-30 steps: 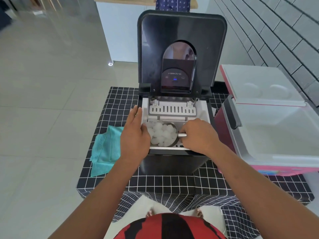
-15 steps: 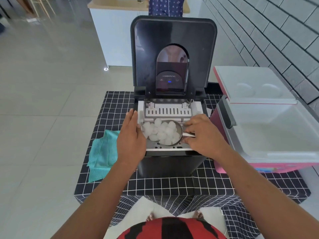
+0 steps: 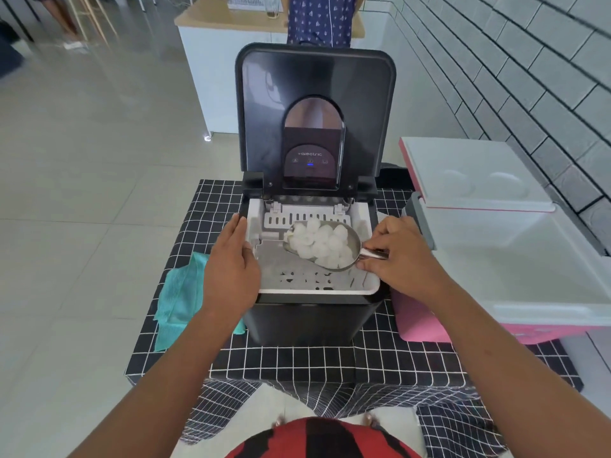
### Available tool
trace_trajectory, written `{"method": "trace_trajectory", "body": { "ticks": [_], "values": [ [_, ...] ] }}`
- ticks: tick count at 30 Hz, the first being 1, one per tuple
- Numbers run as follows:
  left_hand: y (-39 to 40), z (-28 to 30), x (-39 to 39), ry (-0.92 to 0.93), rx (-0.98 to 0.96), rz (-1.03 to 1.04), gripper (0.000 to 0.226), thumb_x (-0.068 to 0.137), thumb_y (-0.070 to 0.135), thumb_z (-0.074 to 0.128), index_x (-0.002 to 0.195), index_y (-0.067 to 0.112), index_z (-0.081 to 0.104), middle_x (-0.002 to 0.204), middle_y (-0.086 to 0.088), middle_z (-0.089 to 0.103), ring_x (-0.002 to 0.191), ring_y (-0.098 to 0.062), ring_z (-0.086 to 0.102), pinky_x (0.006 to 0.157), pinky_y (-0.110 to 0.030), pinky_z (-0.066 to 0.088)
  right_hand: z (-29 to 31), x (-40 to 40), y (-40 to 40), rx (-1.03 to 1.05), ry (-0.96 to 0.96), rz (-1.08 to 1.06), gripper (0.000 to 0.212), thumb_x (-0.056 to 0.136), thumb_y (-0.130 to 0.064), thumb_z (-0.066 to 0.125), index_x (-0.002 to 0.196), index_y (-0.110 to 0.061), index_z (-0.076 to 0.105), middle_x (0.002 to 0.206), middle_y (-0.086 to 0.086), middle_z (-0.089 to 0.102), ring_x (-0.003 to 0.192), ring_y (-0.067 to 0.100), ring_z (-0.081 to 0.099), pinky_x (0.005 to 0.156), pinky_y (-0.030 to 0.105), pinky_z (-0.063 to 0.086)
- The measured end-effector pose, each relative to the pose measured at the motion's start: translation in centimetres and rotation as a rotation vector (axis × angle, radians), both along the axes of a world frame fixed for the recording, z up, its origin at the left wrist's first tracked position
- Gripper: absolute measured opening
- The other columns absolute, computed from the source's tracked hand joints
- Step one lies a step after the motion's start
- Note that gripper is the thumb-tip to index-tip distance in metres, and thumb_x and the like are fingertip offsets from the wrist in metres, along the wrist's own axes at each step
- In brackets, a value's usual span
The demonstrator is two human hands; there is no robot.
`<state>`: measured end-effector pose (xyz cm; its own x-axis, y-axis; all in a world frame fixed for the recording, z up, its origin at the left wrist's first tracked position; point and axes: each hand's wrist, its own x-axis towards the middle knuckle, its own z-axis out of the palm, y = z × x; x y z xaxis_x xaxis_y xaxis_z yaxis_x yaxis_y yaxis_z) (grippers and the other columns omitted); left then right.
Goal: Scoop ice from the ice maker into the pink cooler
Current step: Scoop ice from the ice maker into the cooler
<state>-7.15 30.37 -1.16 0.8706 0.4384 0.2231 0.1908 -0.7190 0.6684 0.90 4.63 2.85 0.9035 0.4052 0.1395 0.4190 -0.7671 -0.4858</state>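
Two hands worked at the ice maker (image 3: 314,312): my left hand (image 3: 231,266) lay with straight fingers against its left rim, steadying it. Above its basket my right hand (image 3: 401,257) pinched the handle of the metal scoop (image 3: 322,247), heaped with ice (image 3: 322,242). The loose, slippery cubes needed a level carry to the pink cooler (image 3: 515,259), right of the ice maker.

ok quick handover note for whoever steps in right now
Right hand pinches the handle of the round metal scoop, heaped with white ice, above the black ice maker basket.
Left hand lies flat on the machine's left edge.
Pink cooler stands open on the right; no ice visible inside.
Done: scoop filled and raised.
Left: carry it right, tip into cooler, repeat.
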Motion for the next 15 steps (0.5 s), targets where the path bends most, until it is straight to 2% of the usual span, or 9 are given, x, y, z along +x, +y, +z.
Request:
{"method": "trace_trajectory", "body": {
  "ticks": [2,4,7,9,11,13,15],
  "values": [
    [-0.1,0.4,0.0,0.033,0.035,-0.002,0.048,0.1,0.013,0.038,0.148,0.013,0.038,0.157,0.003,0.03,0.143,-0.014,0.027,0.112,-0.022,0.02,0.3,0.3,-1.0,0.013,0.016,0.015,0.042,0.07,-0.037,0.082,0.106,-0.018,0.074,0.092,-0.01,0.047,0.097,0.012,0.039,0.089,0.027,0.034],
    [-0.2,0.9,0.0,0.073,0.127,-0.004,0.049,0.097,0.01,0.043,0.146,0.008,0.04,0.156,-0.005,0.032,0.143,-0.022,0.028,0.117,-0.032,0.022,0.7,0.6,-2.1,0.062,0.065,0.025,0.042,0.07,-0.035,0.083,0.107,-0.017,0.073,0.094,-0.009,0.047,0.096,0.01,0.043,0.083,0.021,0.034],
    [-1.5,1.9,0.0,0.068,0.212,0.023,0.051,0.092,0.009,0.052,0.141,0.003,0.045,0.152,-0.013,0.036,0.141,-0.029,0.03,0.116,-0.045,0.025,1.6,1.1,-3.9,0.106,0.088,0.06,0.042,0.068,-0.035,0.084,0.105,-0.017,0.074,0.093,-0.008,0.048,0.088,0.006,0.049,0.072,0.012,0.034],
    [-3.4,2.8,0.1,0.021,0.165,0.027,0.05,0.091,0.012,0.055,0.14,0.006,0.047,0.152,-0.01,0.037,0.142,-0.027,0.029,0.117,-0.041,0.023,2.3,1.5,-5.4,0.113,0.11,0.07,0.043,0.067,-0.035,0.085,0.104,-0.018,0.074,0.093,-0.008,0.052,0.085,0.006,0.053,0.071,0.013,0.037],
    [-5.8,3.3,0.8,-0.012,0.137,-0.005,0.05,0.091,0.015,0.056,0.14,0.009,0.048,0.151,-0.005,0.039,0.141,-0.022,0.03,0.117,-0.035,0.021,3.0,1.8,-7.2,0.108,0.12,0.083,0.033,0.067,-0.037,0.085,0.097,-0.025,0.076,0.087,-0.007,0.056,0.078,0.006,0.055,0.067,0.017,0.04],
    [-8.3,3.8,2.0,-0.003,0.117,-0.045,0.05,0.092,0.018,0.055,0.141,0.014,0.048,0.151,0.0,0.04,0.141,-0.017,0.031,0.115,-0.031,0.02,3.4,2.2,-9.4,0.107,0.12,0.078,0.016,0.067,-0.037,0.084,0.075,-0.042,0.07,0.076,-0.007,0.055,0.067,0.004,0.053,0.059,0.015,0.037],
    [-10.8,4.1,3.3,-0.002,0.089,-0.097,0.05,0.093,0.017,0.054,0.142,0.014,0.047,0.15,0.0,0.041,0.14,-0.015,0.032,0.111,-0.022,0.017,3.3,2.6,-12.2,0.108,0.125,0.049,0.024,0.068,-0.037,0.084,0.06,-0.043,0.061,0.071,-0.007,0.054,0.061,0.003,0.051,0.055,0.015,0.037]
  ]
}}
